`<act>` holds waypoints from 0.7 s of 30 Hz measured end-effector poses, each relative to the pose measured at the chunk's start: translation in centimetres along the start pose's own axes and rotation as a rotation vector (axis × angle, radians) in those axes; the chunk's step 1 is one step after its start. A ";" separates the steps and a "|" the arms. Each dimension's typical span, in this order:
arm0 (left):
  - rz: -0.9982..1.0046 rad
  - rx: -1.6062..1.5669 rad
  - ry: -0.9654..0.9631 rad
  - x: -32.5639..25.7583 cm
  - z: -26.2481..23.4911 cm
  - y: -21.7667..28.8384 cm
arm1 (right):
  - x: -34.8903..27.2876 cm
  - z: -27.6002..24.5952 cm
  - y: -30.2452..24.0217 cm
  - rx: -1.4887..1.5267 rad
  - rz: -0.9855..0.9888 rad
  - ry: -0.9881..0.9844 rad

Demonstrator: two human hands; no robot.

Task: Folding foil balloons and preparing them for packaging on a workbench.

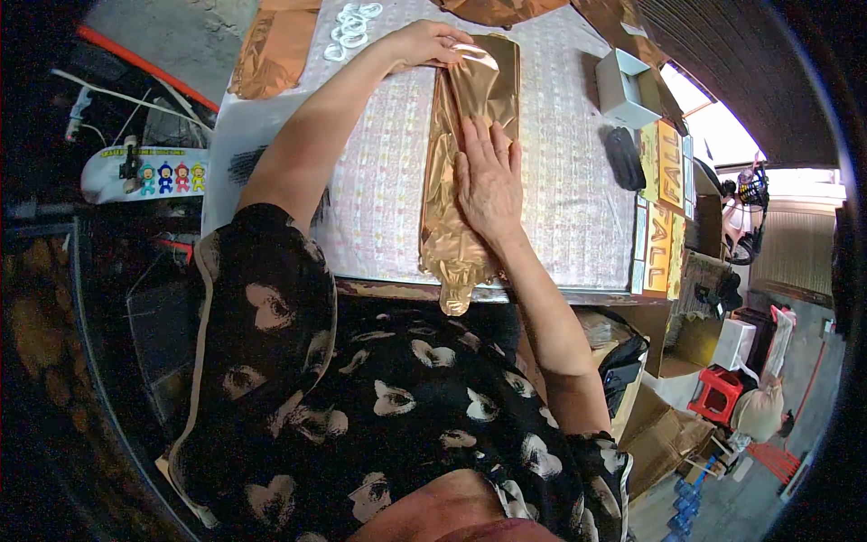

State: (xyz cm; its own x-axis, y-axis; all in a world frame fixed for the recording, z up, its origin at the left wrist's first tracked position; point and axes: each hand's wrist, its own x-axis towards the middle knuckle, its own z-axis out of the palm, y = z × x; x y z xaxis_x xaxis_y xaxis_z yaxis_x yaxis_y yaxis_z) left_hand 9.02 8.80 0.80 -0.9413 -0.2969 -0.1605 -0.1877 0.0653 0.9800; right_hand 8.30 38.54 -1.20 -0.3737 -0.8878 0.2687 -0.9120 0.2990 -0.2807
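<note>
A shiny copper-gold foil balloon (444, 194), folded into a long narrow strip, lies lengthwise on the table in front of me. Its rounded tail hangs slightly over the near edge. My right hand (490, 185) rests flat on the middle of the strip, palm down and fingers spread. At the far end, my left hand (424, 45) lies across the strip's left edge with fingers stretched out on the foil; its thumb is not clearly visible. Both hands press on the foil from above.
More copper foil pieces (274, 50) lie at the table's far left and far edge. White rings (352, 32) sit near them. On the right stand an open white box (623, 86), a black pouch (625, 158) and orange lettered boxes (666, 167). The table (370, 208) has a patterned cover.
</note>
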 end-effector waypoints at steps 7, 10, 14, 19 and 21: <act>-0.068 -0.021 0.039 -0.1 0.0 0.5 | 0.1 0.1 -0.1 0.057 0.012 0.038; 0.019 -0.129 0.109 0.2 0.8 0.1 | 0.0 0.2 0.1 0.034 0.013 0.016; 0.021 -0.094 0.130 0.4 0.4 -0.3 | -0.1 0.3 0.1 0.016 0.011 0.010; 0.027 -0.103 0.151 0.3 0.4 -0.7 | -0.1 0.2 0.1 0.012 0.019 -0.004; 0.135 0.046 0.192 0.2 0.4 -1.0 | 0.0 0.2 -0.1 0.020 0.017 -0.003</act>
State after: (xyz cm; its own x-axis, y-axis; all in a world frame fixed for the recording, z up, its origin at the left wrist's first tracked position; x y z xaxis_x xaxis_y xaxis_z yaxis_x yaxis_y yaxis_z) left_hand 8.93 9.09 -0.26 -0.8890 -0.4580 0.0008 -0.0809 0.1589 0.9840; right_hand 8.45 38.44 -1.33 -0.3891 -0.8834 0.2613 -0.9018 0.3075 -0.3035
